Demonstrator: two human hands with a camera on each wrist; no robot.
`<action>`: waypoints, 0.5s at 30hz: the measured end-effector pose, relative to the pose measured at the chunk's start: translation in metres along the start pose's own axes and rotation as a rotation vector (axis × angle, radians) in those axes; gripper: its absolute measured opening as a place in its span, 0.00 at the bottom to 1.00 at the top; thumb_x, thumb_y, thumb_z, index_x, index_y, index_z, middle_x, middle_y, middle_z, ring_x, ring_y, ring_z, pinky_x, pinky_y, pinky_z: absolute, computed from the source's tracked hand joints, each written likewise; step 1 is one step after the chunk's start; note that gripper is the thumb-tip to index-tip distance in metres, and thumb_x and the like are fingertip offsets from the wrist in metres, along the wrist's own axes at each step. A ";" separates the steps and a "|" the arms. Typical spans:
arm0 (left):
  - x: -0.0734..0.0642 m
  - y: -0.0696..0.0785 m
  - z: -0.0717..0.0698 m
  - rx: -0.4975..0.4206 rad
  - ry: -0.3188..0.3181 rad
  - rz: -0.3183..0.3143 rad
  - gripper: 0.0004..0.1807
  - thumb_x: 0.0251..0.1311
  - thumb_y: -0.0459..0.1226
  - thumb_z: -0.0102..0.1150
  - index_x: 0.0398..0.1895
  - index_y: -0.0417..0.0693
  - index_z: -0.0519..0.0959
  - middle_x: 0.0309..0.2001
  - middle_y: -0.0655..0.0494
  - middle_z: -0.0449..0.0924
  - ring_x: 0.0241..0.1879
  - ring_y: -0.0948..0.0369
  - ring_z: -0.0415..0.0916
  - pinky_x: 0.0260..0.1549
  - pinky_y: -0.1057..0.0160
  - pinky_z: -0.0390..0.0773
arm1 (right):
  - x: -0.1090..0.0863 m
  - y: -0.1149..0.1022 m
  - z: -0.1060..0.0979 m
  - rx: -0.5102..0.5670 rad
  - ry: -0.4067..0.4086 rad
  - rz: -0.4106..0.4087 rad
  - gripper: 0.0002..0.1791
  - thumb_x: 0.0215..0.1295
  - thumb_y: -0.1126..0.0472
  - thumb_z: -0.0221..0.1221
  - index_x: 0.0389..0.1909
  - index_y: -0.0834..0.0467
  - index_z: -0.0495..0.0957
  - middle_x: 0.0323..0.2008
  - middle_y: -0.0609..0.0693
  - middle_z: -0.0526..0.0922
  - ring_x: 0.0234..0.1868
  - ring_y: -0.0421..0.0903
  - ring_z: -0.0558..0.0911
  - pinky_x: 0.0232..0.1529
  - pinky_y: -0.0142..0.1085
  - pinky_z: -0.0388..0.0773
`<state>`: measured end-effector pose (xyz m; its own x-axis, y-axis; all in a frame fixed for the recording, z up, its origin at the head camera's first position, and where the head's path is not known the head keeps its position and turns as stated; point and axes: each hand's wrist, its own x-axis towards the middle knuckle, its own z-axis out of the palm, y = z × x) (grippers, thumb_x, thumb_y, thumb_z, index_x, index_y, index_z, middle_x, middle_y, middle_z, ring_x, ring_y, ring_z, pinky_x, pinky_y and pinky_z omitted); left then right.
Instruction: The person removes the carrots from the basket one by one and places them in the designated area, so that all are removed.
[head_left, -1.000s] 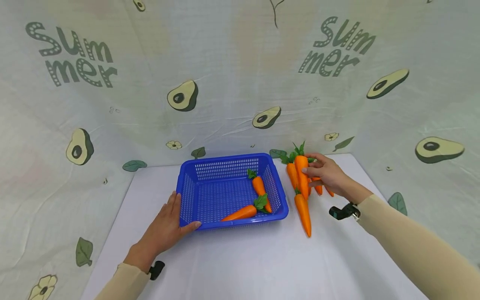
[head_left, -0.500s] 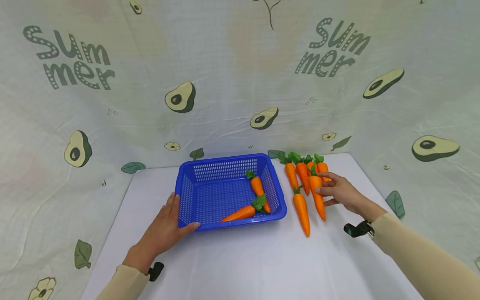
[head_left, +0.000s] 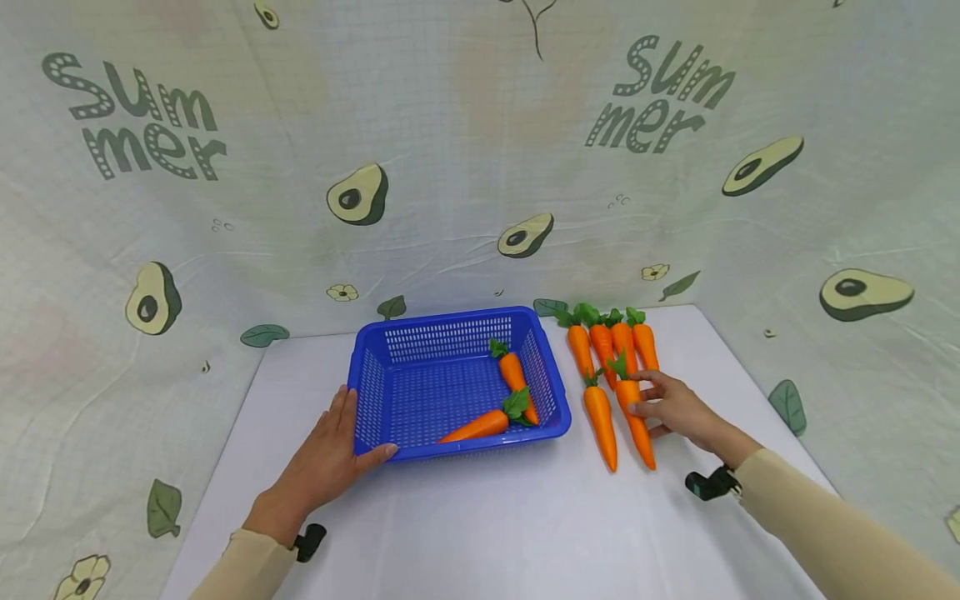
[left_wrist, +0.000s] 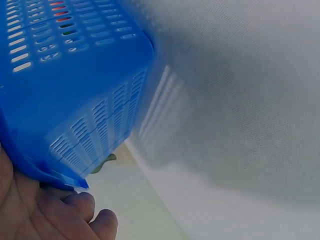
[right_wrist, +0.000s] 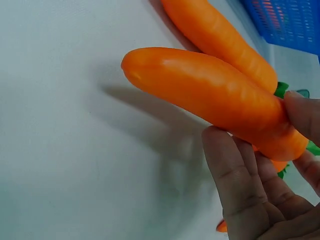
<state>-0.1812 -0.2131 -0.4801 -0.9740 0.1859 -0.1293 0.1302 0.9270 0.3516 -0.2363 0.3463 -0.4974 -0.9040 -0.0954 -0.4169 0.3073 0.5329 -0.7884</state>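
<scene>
Your left hand [head_left: 322, 454] sits at the basket's [head_left: 461, 448] front left corner, thumb spread wide from the fingers; left wrist view cuts much of it off. Inside the basket: front carrot [head_left: 480, 427], tip hidden by the rim; side carrot [head_left: 514, 375] along the right wall. Right of the basket: back row [head_left: 624, 342] of four, right-hand tips covered, and a loose carrot [head_left: 600, 421] nearer you. Past that, the held carrot [head_left: 639, 433], pinched by your right hand [head_left: 675, 412]: leaves away from you, tip toward you, long axis front to back, tip slanting away from the basket. Leaf end mostly hidden in right wrist view.
</scene>
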 end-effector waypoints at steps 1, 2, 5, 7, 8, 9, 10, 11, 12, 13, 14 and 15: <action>0.000 0.000 0.000 -0.001 -0.001 0.000 0.74 0.57 0.83 0.41 0.85 0.33 0.36 0.85 0.31 0.34 0.81 0.29 0.44 0.76 0.31 0.55 | 0.000 0.001 0.001 -0.008 0.003 0.002 0.43 0.71 0.57 0.68 0.80 0.62 0.57 0.65 0.72 0.70 0.43 0.51 0.85 0.42 0.48 0.91; 0.000 0.000 0.000 -0.001 -0.003 0.001 0.74 0.57 0.83 0.42 0.85 0.33 0.36 0.85 0.31 0.34 0.81 0.29 0.44 0.76 0.31 0.54 | 0.000 0.001 0.003 -0.015 0.006 0.004 0.43 0.71 0.57 0.68 0.80 0.62 0.57 0.64 0.72 0.70 0.43 0.51 0.84 0.42 0.47 0.91; 0.000 0.001 0.000 -0.001 -0.006 0.001 0.74 0.58 0.82 0.43 0.85 0.33 0.36 0.85 0.31 0.34 0.81 0.30 0.44 0.77 0.32 0.52 | 0.000 0.003 0.006 -0.034 0.016 0.009 0.42 0.72 0.57 0.68 0.79 0.62 0.58 0.62 0.71 0.72 0.41 0.51 0.84 0.42 0.47 0.91; 0.000 0.001 -0.001 0.001 -0.008 0.001 0.73 0.58 0.82 0.44 0.85 0.33 0.36 0.85 0.31 0.34 0.81 0.30 0.44 0.77 0.32 0.51 | 0.001 0.004 0.008 -0.043 0.021 0.013 0.41 0.72 0.57 0.67 0.78 0.62 0.59 0.62 0.72 0.72 0.40 0.51 0.85 0.41 0.48 0.91; 0.000 0.001 -0.001 0.001 -0.009 0.001 0.73 0.58 0.81 0.44 0.85 0.33 0.36 0.85 0.31 0.34 0.81 0.30 0.44 0.77 0.32 0.52 | 0.001 0.005 0.009 -0.045 0.023 0.015 0.40 0.72 0.57 0.67 0.78 0.62 0.59 0.62 0.72 0.72 0.39 0.51 0.85 0.41 0.48 0.91; 0.000 0.001 -0.001 0.001 -0.010 0.001 0.73 0.58 0.81 0.45 0.85 0.33 0.36 0.85 0.31 0.34 0.81 0.30 0.44 0.77 0.32 0.52 | 0.001 0.005 0.009 -0.047 0.024 0.017 0.40 0.72 0.57 0.67 0.78 0.62 0.59 0.63 0.73 0.72 0.39 0.51 0.86 0.41 0.48 0.91; 0.000 0.001 -0.001 0.003 -0.010 0.001 0.73 0.58 0.81 0.44 0.85 0.33 0.36 0.85 0.31 0.34 0.81 0.30 0.44 0.77 0.32 0.52 | 0.001 0.006 0.010 -0.050 0.025 0.020 0.40 0.72 0.57 0.67 0.78 0.62 0.59 0.63 0.73 0.72 0.40 0.51 0.86 0.41 0.48 0.91; 0.000 0.001 0.000 0.003 -0.010 0.002 0.73 0.58 0.82 0.44 0.85 0.33 0.36 0.85 0.31 0.34 0.81 0.30 0.44 0.77 0.32 0.52 | 0.001 0.006 0.010 -0.052 0.025 0.023 0.40 0.72 0.57 0.67 0.78 0.63 0.59 0.64 0.74 0.71 0.40 0.51 0.86 0.41 0.48 0.91; 0.000 0.000 0.000 0.003 -0.010 0.001 0.74 0.58 0.82 0.44 0.85 0.33 0.36 0.85 0.31 0.34 0.81 0.30 0.44 0.77 0.32 0.52 | 0.001 0.006 0.010 -0.053 0.025 0.026 0.40 0.72 0.57 0.67 0.78 0.63 0.59 0.64 0.74 0.71 0.40 0.51 0.86 0.41 0.48 0.91; 0.000 0.000 0.000 0.003 -0.011 0.001 0.74 0.58 0.82 0.43 0.85 0.33 0.36 0.85 0.31 0.34 0.81 0.30 0.44 0.77 0.32 0.52 | 0.002 0.006 0.011 -0.054 0.024 0.029 0.40 0.72 0.57 0.67 0.78 0.63 0.59 0.64 0.73 0.72 0.41 0.51 0.86 0.41 0.48 0.91; 0.000 0.000 0.001 0.003 -0.010 0.002 0.74 0.58 0.82 0.43 0.85 0.33 0.36 0.85 0.31 0.34 0.81 0.30 0.44 0.77 0.32 0.52 | 0.002 0.007 0.011 -0.055 0.024 0.033 0.40 0.72 0.57 0.67 0.78 0.62 0.59 0.63 0.73 0.72 0.41 0.51 0.85 0.41 0.47 0.91; 0.000 -0.001 0.001 0.003 -0.009 0.002 0.74 0.57 0.82 0.42 0.85 0.33 0.36 0.85 0.31 0.34 0.81 0.30 0.44 0.77 0.32 0.52 | 0.002 0.007 0.011 -0.058 0.024 0.036 0.40 0.72 0.57 0.67 0.78 0.62 0.60 0.62 0.72 0.73 0.40 0.51 0.85 0.41 0.47 0.91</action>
<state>-0.1815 -0.2132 -0.4813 -0.9720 0.1907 -0.1369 0.1327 0.9275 0.3495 -0.2328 0.3404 -0.5084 -0.8995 -0.0556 -0.4333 0.3228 0.5838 -0.7450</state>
